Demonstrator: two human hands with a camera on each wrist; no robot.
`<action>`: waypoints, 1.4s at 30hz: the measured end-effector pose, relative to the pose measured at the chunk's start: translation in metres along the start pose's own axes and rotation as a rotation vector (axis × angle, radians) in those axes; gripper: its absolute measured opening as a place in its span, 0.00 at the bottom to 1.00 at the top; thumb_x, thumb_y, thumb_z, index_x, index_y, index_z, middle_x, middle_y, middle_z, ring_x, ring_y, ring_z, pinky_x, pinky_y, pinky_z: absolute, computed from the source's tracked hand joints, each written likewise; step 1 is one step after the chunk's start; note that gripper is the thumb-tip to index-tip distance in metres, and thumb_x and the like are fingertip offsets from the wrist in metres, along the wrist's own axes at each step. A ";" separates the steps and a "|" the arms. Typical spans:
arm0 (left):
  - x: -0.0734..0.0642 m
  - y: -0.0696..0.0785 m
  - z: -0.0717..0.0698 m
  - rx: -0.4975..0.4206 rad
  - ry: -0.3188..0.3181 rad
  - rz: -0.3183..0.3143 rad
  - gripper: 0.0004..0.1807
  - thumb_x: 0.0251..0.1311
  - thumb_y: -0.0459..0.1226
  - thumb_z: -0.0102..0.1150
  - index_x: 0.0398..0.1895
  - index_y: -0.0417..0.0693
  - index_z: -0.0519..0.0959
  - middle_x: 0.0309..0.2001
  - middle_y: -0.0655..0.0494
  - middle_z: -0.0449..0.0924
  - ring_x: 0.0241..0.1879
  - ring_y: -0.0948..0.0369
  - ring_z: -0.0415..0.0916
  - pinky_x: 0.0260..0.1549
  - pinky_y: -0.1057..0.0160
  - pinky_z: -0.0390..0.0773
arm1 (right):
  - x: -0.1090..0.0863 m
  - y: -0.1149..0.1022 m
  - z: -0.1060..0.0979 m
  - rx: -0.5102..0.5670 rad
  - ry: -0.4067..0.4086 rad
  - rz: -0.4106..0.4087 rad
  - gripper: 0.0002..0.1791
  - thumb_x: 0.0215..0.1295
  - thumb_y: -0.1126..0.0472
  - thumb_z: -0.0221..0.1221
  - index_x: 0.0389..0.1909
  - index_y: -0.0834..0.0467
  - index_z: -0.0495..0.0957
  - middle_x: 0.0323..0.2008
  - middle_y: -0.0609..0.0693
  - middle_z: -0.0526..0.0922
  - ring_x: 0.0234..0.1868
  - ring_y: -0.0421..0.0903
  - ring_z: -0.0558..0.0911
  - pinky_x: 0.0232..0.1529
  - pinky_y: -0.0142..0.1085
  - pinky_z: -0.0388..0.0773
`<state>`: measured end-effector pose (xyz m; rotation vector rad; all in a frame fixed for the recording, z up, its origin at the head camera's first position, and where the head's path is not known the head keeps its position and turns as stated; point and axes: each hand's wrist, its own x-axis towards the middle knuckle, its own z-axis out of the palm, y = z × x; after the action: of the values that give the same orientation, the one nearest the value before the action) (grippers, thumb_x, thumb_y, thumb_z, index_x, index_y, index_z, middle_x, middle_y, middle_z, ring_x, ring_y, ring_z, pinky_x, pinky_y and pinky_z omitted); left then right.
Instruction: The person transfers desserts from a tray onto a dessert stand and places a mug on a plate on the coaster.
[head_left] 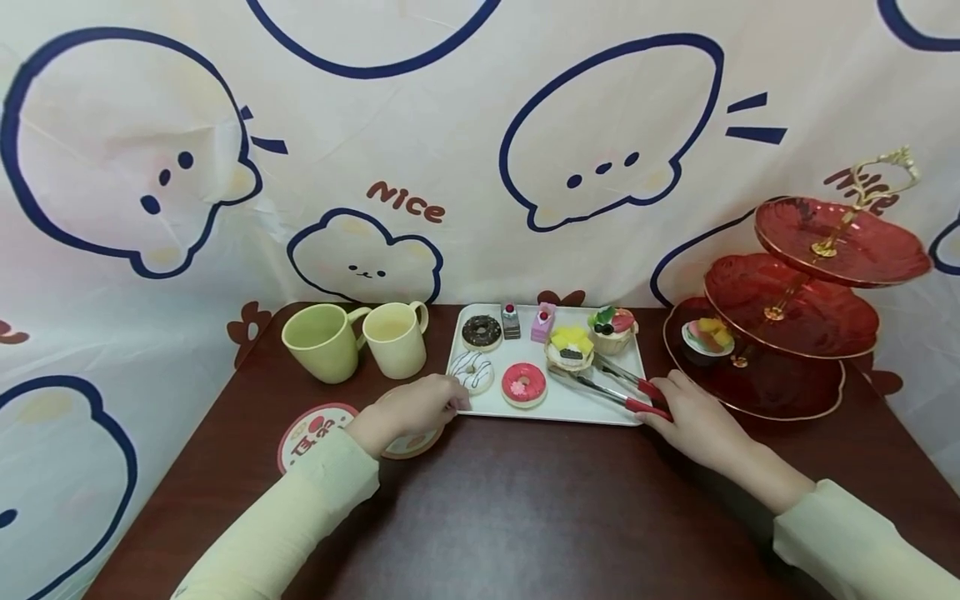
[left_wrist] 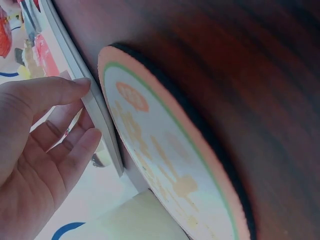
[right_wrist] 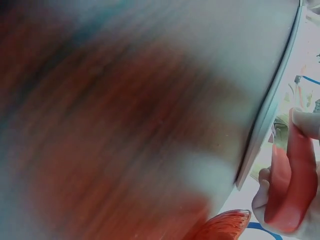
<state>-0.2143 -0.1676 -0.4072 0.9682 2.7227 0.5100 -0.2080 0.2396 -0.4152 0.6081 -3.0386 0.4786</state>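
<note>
Right hand (head_left: pixel 693 421): gripping tongs (head_left: pixel 647 407), tips at tart (head_left: pixel 570 342); left hand (head_left: pixel 423 404): pinching tray (head_left: pixel 566 407). Step: apparently grasping tart; needs gentle squeeze.

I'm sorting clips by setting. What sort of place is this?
Probably a staged tabletop indoors, set like a dessert table: a cartoon-printed sheet behind a dark table, a white tray of pastries, and a red tiered stand.

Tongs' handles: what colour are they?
The tongs' handles are red, seen best in the right wrist view.
</note>
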 end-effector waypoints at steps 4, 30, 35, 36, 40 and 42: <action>-0.002 0.002 0.001 -0.006 -0.006 0.001 0.11 0.61 0.22 0.59 0.36 0.44 0.86 0.40 0.54 0.84 0.42 0.59 0.80 0.45 0.57 0.80 | -0.007 0.001 -0.002 0.016 0.007 0.002 0.30 0.63 0.52 0.71 0.56 0.70 0.77 0.38 0.55 0.75 0.34 0.50 0.74 0.35 0.44 0.78; -0.003 -0.007 0.001 -0.024 0.027 0.049 0.11 0.59 0.21 0.59 0.38 0.42 0.86 0.39 0.54 0.84 0.42 0.58 0.80 0.45 0.55 0.81 | -0.062 0.024 -0.036 -0.053 0.154 0.028 0.31 0.61 0.51 0.72 0.56 0.70 0.78 0.35 0.52 0.73 0.26 0.44 0.68 0.23 0.39 0.66; -0.002 -0.007 0.002 -0.028 0.037 0.071 0.11 0.59 0.21 0.60 0.36 0.42 0.86 0.39 0.54 0.84 0.41 0.59 0.80 0.44 0.56 0.81 | -0.073 0.037 -0.042 -0.052 0.159 0.066 0.33 0.63 0.50 0.71 0.58 0.71 0.76 0.37 0.54 0.73 0.25 0.45 0.67 0.22 0.39 0.63; -0.001 -0.007 0.002 -0.023 0.038 0.071 0.11 0.59 0.21 0.60 0.36 0.42 0.86 0.39 0.54 0.84 0.41 0.59 0.80 0.44 0.56 0.81 | -0.075 0.039 -0.044 -0.052 0.160 0.076 0.33 0.64 0.50 0.70 0.58 0.71 0.76 0.37 0.55 0.73 0.25 0.45 0.67 0.21 0.39 0.63; 0.000 -0.003 0.001 -0.009 0.027 0.037 0.11 0.59 0.21 0.60 0.36 0.43 0.86 0.39 0.54 0.84 0.42 0.59 0.80 0.44 0.57 0.81 | -0.084 0.047 -0.049 -0.063 0.168 0.111 0.34 0.64 0.47 0.69 0.58 0.71 0.75 0.39 0.58 0.74 0.27 0.48 0.70 0.23 0.40 0.64; 0.001 -0.003 0.001 0.000 0.022 0.021 0.11 0.60 0.21 0.60 0.36 0.44 0.86 0.39 0.55 0.84 0.42 0.59 0.80 0.44 0.58 0.81 | -0.088 0.052 -0.050 -0.068 0.172 0.124 0.35 0.64 0.46 0.69 0.58 0.71 0.75 0.40 0.60 0.74 0.29 0.49 0.71 0.23 0.41 0.65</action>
<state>-0.2161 -0.1688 -0.4093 0.9984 2.7350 0.5276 -0.1488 0.3333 -0.3885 0.3572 -2.9253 0.4054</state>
